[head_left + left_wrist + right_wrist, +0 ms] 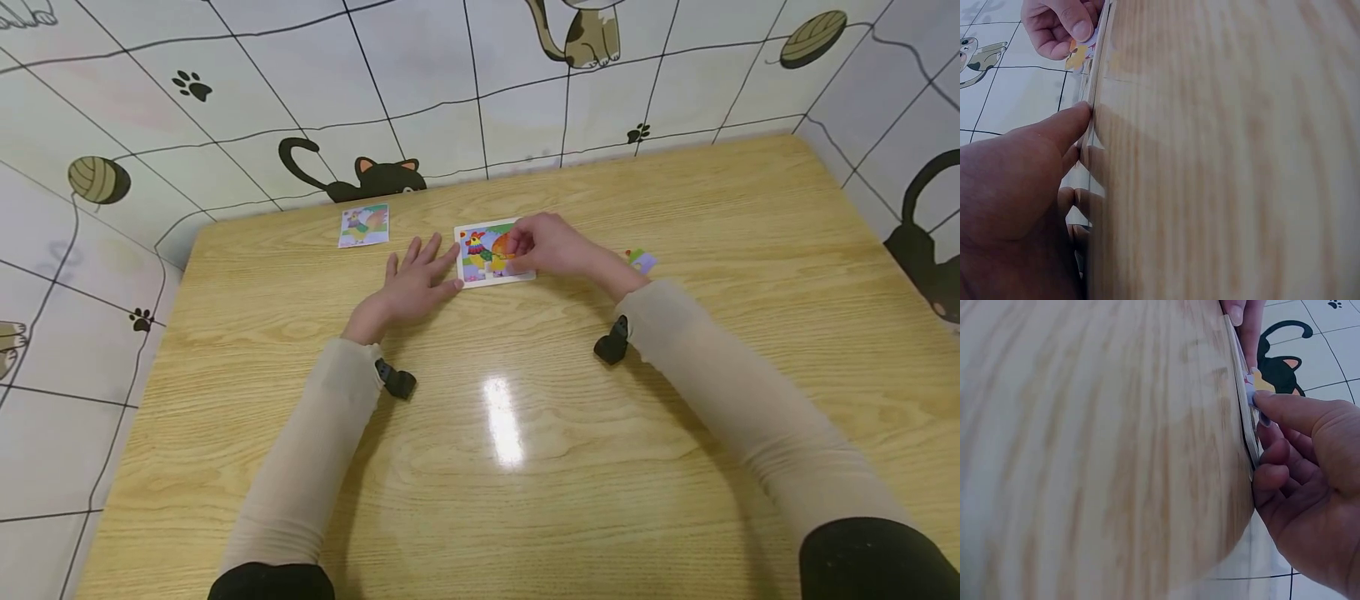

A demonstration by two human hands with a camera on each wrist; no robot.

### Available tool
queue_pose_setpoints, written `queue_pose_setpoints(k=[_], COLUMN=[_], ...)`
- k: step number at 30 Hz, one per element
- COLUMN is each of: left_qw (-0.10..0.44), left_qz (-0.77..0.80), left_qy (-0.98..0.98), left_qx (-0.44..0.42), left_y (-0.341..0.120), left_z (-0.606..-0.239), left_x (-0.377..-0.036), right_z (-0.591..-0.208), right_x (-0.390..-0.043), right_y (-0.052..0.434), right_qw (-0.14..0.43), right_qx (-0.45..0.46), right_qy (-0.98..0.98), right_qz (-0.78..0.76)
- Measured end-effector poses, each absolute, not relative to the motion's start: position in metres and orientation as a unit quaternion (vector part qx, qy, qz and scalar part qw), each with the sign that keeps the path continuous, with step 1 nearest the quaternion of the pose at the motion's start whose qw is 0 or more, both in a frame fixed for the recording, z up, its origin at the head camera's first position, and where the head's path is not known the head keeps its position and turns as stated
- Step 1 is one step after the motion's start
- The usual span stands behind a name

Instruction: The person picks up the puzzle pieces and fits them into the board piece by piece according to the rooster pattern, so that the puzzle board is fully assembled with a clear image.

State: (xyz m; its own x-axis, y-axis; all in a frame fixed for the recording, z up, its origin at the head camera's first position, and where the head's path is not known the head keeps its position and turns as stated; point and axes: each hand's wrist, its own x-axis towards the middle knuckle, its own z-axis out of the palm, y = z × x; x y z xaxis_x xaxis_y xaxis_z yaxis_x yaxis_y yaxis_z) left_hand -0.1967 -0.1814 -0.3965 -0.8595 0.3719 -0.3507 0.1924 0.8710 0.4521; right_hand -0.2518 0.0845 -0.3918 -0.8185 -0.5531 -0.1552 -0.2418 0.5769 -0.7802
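Note:
A small jigsaw puzzle [473,272] with a colourful rooster picture lies in a white-edged tray on the table. My left hand [411,287] is spread flat beside it, thumb and fingertips at the tray's left edge. Over the right part of the puzzle, my right hand [557,245] pinches a puzzle piece [1077,58] between thumb and fingers. That piece, yellow and lilac, is tilted up from the tray in the left wrist view. The curled fingers hide part of the picture's right side. A pale notch shows near the bottom of the picture.
A picture card [364,226] of the same rooster lies at the back left of the table [450,500]. Loose puzzle pieces [641,261] lie beyond my right wrist, partly covered by it. A tiled wall [435,83] with cat drawings borders the table's back.

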Motion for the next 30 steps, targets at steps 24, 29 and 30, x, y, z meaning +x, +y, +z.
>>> queue_pose_setpoints(k=[24, 29, 30], left_qw=[0.215, 0.214, 0.213], left_qz=[0.213, 0.214, 0.214], left_qy=[0.942, 0.942, 0.942], left_qx=[0.145, 0.146, 0.146], left_y=[-0.1793, -0.1792, -0.1793], left_z=[-0.3953, -0.3946, -0.3946], left_x=[-0.1956, -0.1952, -0.1954], right_z=[-0.3964, -0.3971, -0.397], right_x=[-0.2476, -0.2467, -0.2465], right_y=[0.0754, 0.0746, 0.0745], right_qw=[0.189, 0.177, 0.175], right_qx=[-0.248, -0.262, -0.264], right_qy=[0.876, 0.879, 0.88], right_qz=[-0.369, -0.356, -0.354])
